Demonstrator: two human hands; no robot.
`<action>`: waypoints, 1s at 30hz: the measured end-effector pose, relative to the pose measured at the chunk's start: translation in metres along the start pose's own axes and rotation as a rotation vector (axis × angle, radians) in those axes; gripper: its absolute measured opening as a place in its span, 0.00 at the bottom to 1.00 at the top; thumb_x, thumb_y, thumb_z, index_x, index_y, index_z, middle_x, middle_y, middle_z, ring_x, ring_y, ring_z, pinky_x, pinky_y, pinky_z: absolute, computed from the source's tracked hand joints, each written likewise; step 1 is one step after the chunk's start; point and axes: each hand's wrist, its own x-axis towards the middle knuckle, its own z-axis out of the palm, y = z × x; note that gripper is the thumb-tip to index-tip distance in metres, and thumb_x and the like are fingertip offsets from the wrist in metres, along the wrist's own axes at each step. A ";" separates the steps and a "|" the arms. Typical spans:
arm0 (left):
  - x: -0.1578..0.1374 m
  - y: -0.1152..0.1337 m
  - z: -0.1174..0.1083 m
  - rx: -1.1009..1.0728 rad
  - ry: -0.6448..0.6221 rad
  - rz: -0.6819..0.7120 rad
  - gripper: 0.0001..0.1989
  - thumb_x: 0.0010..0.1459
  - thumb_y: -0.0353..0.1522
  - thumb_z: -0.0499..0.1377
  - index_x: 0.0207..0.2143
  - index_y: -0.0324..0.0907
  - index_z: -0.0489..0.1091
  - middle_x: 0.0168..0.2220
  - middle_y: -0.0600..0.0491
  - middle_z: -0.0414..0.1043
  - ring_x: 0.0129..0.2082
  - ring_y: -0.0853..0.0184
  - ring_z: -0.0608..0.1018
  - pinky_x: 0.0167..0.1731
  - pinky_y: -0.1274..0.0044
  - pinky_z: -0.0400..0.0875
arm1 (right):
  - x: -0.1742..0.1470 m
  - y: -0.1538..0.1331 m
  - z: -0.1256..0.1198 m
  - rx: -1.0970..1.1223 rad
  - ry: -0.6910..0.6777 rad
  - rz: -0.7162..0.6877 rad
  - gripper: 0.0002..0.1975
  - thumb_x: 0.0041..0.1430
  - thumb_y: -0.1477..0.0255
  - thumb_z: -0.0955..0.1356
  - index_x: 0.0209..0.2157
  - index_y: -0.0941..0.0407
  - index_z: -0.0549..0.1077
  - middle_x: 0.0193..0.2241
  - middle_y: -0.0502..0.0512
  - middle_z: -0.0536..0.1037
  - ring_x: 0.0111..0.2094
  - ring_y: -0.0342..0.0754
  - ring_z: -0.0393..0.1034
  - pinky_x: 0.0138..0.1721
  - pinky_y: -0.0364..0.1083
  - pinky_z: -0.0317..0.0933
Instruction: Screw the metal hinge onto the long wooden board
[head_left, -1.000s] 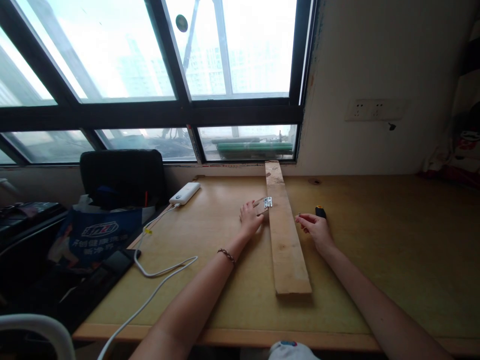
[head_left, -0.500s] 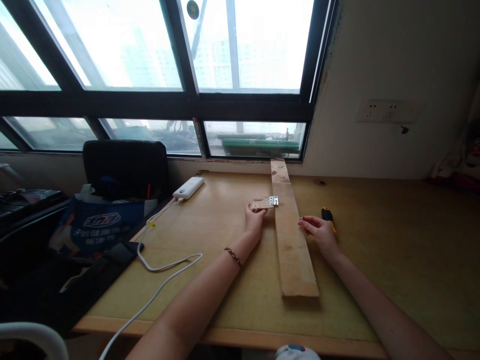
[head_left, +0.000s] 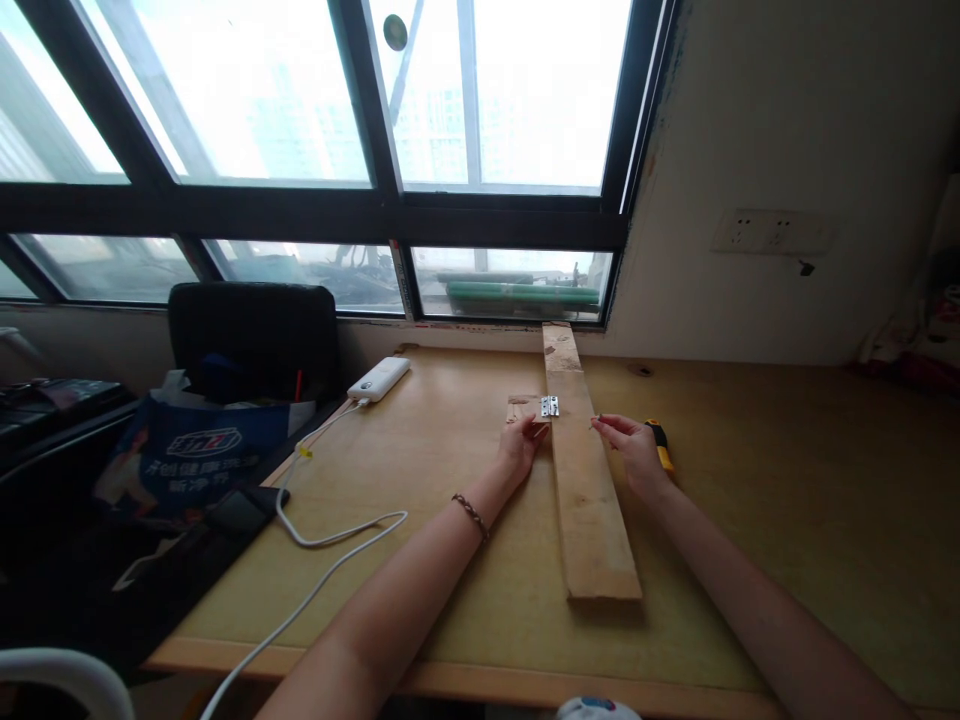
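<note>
A long wooden board point(head_left: 596, 500) lies lengthwise on the table. Against its left edge sits a short wooden piece point(head_left: 519, 408), and a silver metal hinge point(head_left: 550, 407) spans the joint between the two. My left hand point(head_left: 517, 448) is at the near side of the short piece, its fingers closed on that edge close to the hinge. Over the board's right edge, my right hand point(head_left: 630, 450) pinches a small, thin, screw-like piece between thumb and fingertips; it is too small to make out fully. Just right of that hand lies a black and yellow handled tool point(head_left: 661, 447), partly hidden.
On the table's point(head_left: 465, 600) left side are a white power bank point(head_left: 380, 379) and its looping white cable point(head_left: 337, 540). A black chair point(head_left: 253, 325) and a blue bag point(head_left: 195, 445) stand beyond the left edge. The window and wall bound the back.
My left hand has shifted from the short piece's left end to its near side, and more of that piece shows. My right hand has moved slightly up and left over the board.
</note>
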 end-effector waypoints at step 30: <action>0.001 0.002 -0.002 0.007 -0.024 -0.024 0.12 0.43 0.22 0.59 0.34 0.35 0.71 0.30 0.49 0.75 0.29 0.68 0.77 0.38 0.75 0.70 | 0.061 0.024 0.060 -0.484 -0.145 -0.287 0.04 0.42 0.67 0.72 0.23 0.51 0.79 0.31 0.51 0.78 0.31 0.46 0.71 0.33 0.42 0.61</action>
